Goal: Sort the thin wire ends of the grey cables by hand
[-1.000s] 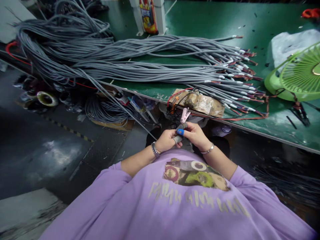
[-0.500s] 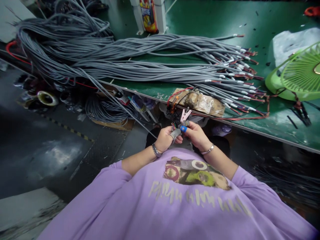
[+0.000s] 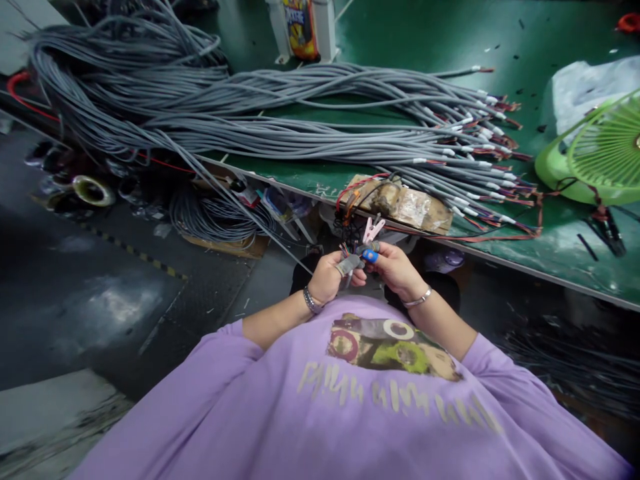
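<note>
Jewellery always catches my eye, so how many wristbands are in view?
2: a darker band around the left wrist, and a silvery band around the right wrist. Others could be hidden under the purple sleeves.

A green workbench point(image 3: 425, 33) stands over a dark, glossy floor point(image 3: 90, 267).

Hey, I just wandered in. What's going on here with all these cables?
A person in a purple top has both hands close together in front of the green table. Thin coloured wires poke out beside the left hand. The right hand meets it there; exactly what it grips is too small to tell. A pink clip shows just beyond them. Many grey cables lie along the table, with a green fan past their ends.
</note>
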Demonstrator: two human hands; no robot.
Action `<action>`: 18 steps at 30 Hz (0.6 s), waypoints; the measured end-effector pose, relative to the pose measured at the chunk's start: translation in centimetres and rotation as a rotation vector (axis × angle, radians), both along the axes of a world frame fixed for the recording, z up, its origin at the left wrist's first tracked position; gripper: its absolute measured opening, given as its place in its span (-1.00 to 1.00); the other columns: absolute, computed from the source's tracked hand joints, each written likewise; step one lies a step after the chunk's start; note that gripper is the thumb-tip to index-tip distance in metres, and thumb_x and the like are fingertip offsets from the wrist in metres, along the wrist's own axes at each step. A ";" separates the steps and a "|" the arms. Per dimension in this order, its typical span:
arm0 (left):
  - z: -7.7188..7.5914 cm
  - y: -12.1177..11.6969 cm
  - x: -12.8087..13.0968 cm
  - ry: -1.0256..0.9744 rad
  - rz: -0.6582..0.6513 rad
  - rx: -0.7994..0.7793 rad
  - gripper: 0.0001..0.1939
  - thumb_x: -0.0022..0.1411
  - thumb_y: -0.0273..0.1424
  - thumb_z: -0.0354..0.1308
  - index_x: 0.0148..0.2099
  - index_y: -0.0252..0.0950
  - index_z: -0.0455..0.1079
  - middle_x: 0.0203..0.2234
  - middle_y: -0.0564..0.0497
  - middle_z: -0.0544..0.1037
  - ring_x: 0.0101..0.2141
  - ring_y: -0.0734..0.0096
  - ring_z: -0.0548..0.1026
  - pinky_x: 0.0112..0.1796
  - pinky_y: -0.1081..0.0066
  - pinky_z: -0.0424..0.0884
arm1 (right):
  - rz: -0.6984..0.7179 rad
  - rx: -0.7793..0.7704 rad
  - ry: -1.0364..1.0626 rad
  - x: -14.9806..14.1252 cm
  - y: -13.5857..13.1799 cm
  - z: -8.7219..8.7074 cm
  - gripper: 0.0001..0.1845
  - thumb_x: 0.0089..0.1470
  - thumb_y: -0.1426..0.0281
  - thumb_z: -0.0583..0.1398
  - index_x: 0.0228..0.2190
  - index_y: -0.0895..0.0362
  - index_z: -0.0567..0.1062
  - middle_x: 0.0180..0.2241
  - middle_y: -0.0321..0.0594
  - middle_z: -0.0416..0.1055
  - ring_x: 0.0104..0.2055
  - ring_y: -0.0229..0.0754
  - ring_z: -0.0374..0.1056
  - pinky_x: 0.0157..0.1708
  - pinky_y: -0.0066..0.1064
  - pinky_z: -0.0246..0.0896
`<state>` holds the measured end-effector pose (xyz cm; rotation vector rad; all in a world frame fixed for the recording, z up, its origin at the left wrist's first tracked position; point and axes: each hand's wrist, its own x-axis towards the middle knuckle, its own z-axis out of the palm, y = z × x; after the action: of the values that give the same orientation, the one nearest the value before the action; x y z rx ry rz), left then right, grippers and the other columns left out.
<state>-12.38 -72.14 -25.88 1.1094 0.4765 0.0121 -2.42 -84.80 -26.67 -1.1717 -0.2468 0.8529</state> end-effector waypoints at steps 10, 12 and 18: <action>0.2 0.0 -0.2 -0.031 0.061 0.032 -0.52 -0.07 -0.04 0.38 -0.37 -0.37 0.41 -0.65 0.02 0.53 -0.67 0.43 0.48 -0.58 0.43 0.47 | -0.035 0.005 0.121 0.2 -0.2 0.6 -0.59 -0.28 0.14 0.48 -0.51 0.14 0.49 -0.61 -0.39 0.33 -0.55 -0.37 0.19 -0.51 -0.48 0.16; 0.1 -0.1 -0.3 -0.033 0.037 0.045 -0.54 -0.05 -0.05 0.37 -0.39 -0.38 0.41 -0.65 0.00 0.53 -0.67 0.43 0.48 -0.60 0.45 0.45 | 0.016 0.007 0.118 0.1 -0.1 0.6 -0.59 -0.27 0.15 0.48 -0.46 0.15 0.51 -0.59 -0.38 0.35 -0.54 -0.36 0.21 -0.51 -0.48 0.16; -0.1 -0.4 -0.3 -0.049 -0.003 0.065 -0.56 0.00 -0.06 0.34 -0.39 -0.38 0.42 -0.64 -0.02 0.55 -0.67 0.42 0.48 -0.60 0.44 0.44 | -0.008 -0.016 -0.037 -0.7 0.8 1.0 -0.66 -0.21 0.19 0.46 -0.49 0.14 0.50 -0.58 -0.36 0.37 -0.56 -0.37 0.16 -0.53 -0.48 0.05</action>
<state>-12.69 -72.50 -26.02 1.1707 0.4329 0.0528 -3.12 -84.04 -25.72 -1.2036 -0.2651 0.8281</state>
